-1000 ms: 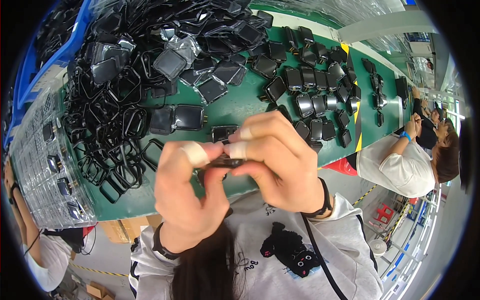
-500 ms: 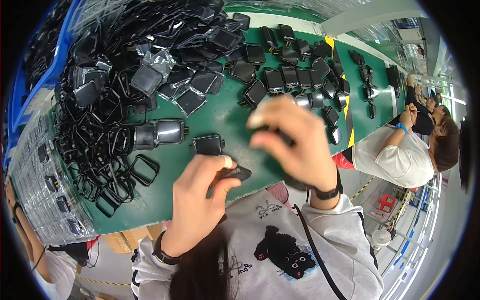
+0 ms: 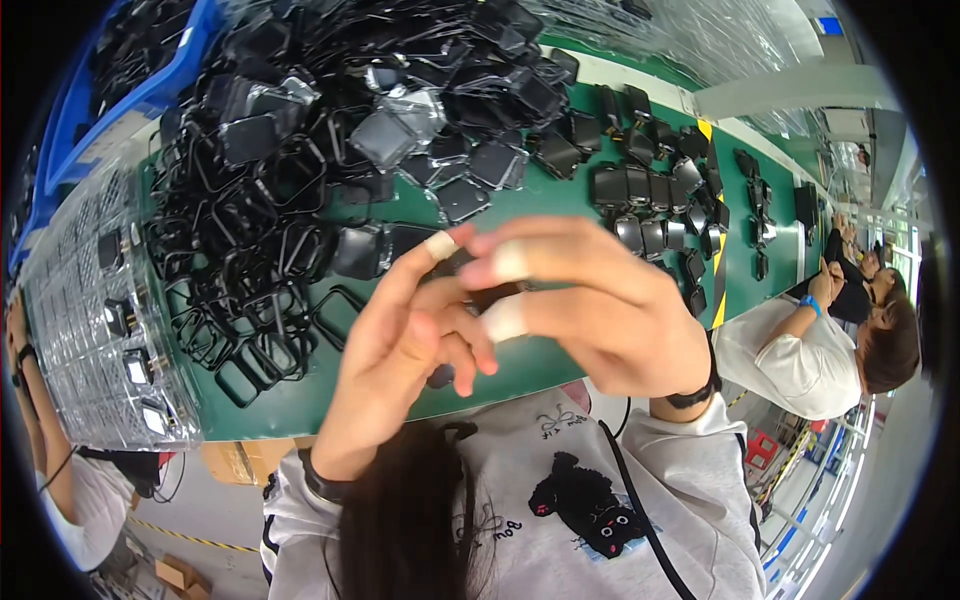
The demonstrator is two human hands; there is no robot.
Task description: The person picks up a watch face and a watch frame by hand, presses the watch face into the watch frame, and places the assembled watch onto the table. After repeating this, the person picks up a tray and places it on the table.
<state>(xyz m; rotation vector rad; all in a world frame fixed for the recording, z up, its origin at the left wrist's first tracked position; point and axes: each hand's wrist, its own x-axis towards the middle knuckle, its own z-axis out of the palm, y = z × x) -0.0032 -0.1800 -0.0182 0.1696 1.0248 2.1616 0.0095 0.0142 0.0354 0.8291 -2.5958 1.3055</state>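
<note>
My left hand (image 3: 405,325) and my right hand (image 3: 610,305) meet above the green bench, white wraps around some of their fingertips. A dark piece (image 3: 488,296) shows between them, mostly covered by fingers and blurred, so its kind is unclear. Both hands have bent fingers closing around it. Beside my left hand, square black-framed pieces (image 3: 358,250) lie flat on the bench. Loose black rounded frames (image 3: 240,380) are heaped left of that hand. Beyond my fingers are film-wrapped dark squares (image 3: 465,198); black square units (image 3: 625,186) stand in rows beyond my right hand.
A blue bin (image 3: 150,92) full of dark parts stands at far left. Nearer is a clear compartment tray (image 3: 75,305) holding several units. Yellow-black tape (image 3: 718,290) crosses the bench at right. A person in white (image 3: 760,350) sits beyond; another person's arm (image 3: 35,400) is at left.
My right hand has come leftward to my left hand, and their fingers now overlap around the dark piece. The whole view has shifted, so the bench items appear farther right.
</note>
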